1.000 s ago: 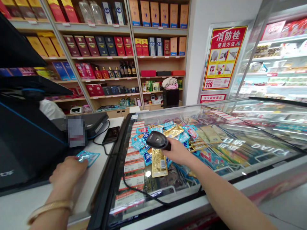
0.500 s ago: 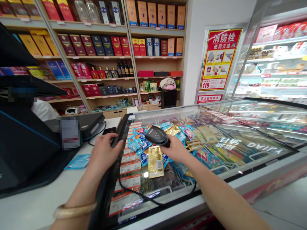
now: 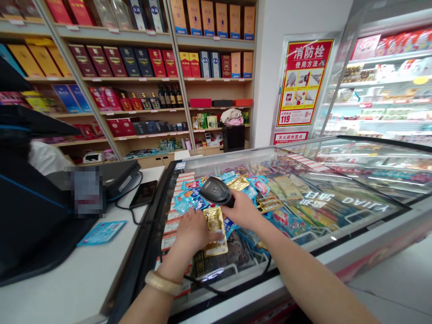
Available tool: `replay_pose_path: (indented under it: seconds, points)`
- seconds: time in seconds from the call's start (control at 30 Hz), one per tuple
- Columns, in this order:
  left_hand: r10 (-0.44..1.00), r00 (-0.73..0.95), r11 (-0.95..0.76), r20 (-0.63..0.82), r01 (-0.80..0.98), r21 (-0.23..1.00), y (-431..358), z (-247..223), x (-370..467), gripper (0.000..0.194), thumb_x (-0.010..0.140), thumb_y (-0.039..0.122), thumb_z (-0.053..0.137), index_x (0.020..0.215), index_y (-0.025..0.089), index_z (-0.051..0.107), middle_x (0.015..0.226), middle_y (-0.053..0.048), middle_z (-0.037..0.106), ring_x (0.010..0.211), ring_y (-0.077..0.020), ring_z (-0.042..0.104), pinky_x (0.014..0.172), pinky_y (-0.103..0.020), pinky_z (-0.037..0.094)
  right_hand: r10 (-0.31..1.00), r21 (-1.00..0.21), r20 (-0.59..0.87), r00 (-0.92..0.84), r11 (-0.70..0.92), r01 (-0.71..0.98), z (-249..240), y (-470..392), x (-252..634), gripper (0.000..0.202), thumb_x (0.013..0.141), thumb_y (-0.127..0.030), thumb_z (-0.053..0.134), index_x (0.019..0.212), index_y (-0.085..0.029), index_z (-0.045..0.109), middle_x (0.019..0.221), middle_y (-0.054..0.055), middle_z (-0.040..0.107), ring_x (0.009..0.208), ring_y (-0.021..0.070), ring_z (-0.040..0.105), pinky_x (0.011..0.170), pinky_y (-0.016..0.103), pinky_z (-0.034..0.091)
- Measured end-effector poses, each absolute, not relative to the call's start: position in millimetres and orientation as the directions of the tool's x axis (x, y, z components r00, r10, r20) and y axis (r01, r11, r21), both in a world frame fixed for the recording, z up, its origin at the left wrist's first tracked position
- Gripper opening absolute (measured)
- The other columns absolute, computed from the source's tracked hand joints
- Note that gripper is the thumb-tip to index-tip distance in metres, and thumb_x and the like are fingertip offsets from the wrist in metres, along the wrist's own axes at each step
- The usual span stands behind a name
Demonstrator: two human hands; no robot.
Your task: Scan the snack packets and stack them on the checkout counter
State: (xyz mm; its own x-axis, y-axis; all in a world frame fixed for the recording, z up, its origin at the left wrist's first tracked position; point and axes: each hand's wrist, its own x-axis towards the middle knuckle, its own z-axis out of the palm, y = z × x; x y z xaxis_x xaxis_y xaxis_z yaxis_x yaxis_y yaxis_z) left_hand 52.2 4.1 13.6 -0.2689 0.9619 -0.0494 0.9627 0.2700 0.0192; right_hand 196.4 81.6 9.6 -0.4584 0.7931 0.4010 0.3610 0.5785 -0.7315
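Gold foil packet (image 3: 215, 230) flat on the glass freezer lid (image 3: 324, 204), barcode side up, pinned under the fingertips of the left hand (image 3: 194, 231) so it lies steady for reading. Just above and beyond it, black barcode scanner (image 3: 216, 191) gripped in the closed right hand (image 3: 243, 210), head tilted down toward the packet. Beyond both hands, a heap of blue and gold snack packets (image 3: 236, 186). Far left of the left hand, a blue packet (image 3: 101, 232) on the white counter (image 3: 67, 279), near a dark phone (image 3: 144, 194).
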Motion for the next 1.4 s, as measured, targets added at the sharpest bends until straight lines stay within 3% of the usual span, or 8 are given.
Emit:
replay_pose_path:
  seconds: [0.13,0.23,0.4,0.53,0.63,0.87,1.17,1.4]
  points:
    - [0.963,-0.267,0.27,-0.035,0.952,0.146,3,10,53,0.057,0.06,0.05,0.073,0.101,0.013,0.058,0.109,-0.02,0.064,0.107,-0.0348,0.059,0.086,-0.038,0.045,0.79,-0.738,0.41,-0.455,0.581,0.344,9,82,196,0.024,0.068,-0.018,0.062,0.092,-0.018,0.068,0.09,0.005,0.072,0.086,0.0234,0.065,0.078,0.03,0.048]
    - [0.959,-0.283,0.273,-0.017,0.902,0.334,5,3,43,0.044,0.065,0.039,0.07,0.1,0.018,0.054,0.098,-0.012,0.068,0.093,-0.0283,0.064,0.074,-0.033,0.045,0.793,-0.749,0.412,-0.449,0.576,0.329,9,82,196,0.025,0.068,-0.018,0.062,0.092,-0.018,0.068,0.091,0.005,0.072,0.086,0.0231,0.065,0.077,0.03,0.048]
    - [0.94,-0.31,0.165,0.142,0.777,0.607,14,-6,8,0.012,0.074,0.031,0.059,0.078,0.022,0.053,0.077,-0.001,0.067,0.078,-0.02,0.064,0.068,-0.029,0.045,0.788,-0.753,0.417,-0.454,0.579,0.313,8,84,196,0.024,0.07,-0.021,0.062,0.093,-0.018,0.068,0.09,0.005,0.072,0.085,0.0225,0.065,0.076,0.029,0.048]
    - [0.88,-0.467,0.179,0.092,0.504,0.845,20,-5,-12,0.013,0.078,0.033,0.057,0.08,0.021,0.053,0.071,-0.001,0.067,0.069,-0.0194,0.066,0.059,-0.028,0.049,0.781,-0.739,0.421,-0.461,0.59,0.325,8,84,198,0.023,0.071,-0.024,0.063,0.092,-0.018,0.068,0.086,0.005,0.071,0.083,0.0227,0.064,0.072,0.028,0.047]
    - [0.83,-0.557,0.147,0.025,0.262,0.954,20,-1,-15,0.014,0.08,0.03,0.053,0.091,0.02,0.053,0.078,-0.004,0.07,0.065,-0.0184,0.067,0.056,-0.029,0.052,0.774,-0.728,0.409,-0.483,0.596,0.339,9,82,199,0.025,0.07,-0.02,0.062,0.095,-0.019,0.068,0.089,0.004,0.072,0.085,0.0223,0.064,0.074,0.028,0.047]
    - [0.792,-0.596,0.003,0.131,0.219,0.976,20,2,-16,0.03,0.081,0.031,0.05,0.107,0.017,0.057,0.079,-0.004,0.072,0.067,-0.0186,0.068,0.066,-0.031,0.055,0.702,-0.682,0.361,-0.614,0.648,0.339,12,71,200,0.03,0.07,-0.018,0.062,0.099,-0.021,0.068,0.091,0.003,0.072,0.084,0.0215,0.065,0.073,0.026,0.046]
    - [0.758,-0.609,-0.011,0.232,0.344,0.939,23,-4,-26,0.035,0.076,0.036,0.052,0.104,0.016,0.06,0.08,-0.006,0.072,0.067,-0.0206,0.067,0.06,-0.029,0.052,0.679,-0.621,0.304,-0.669,0.673,0.401,13,71,202,0.027,0.069,-0.019,0.061,0.095,-0.021,0.068,0.086,0.003,0.071,0.079,0.0206,0.064,0.068,0.025,0.042]
    - [0.733,-0.611,0.019,0.298,0.457,0.889,25,-9,-33,0.039,0.076,0.039,0.052,0.105,0.015,0.063,0.083,-0.007,0.073,0.073,-0.0218,0.067,0.065,-0.029,0.052,0.67,-0.617,0.298,-0.68,0.679,0.399,13,71,202,0.026,0.069,-0.018,0.061,0.094,-0.02,0.067,0.088,0.004,0.071,0.082,0.0217,0.065,0.07,0.025,0.043]
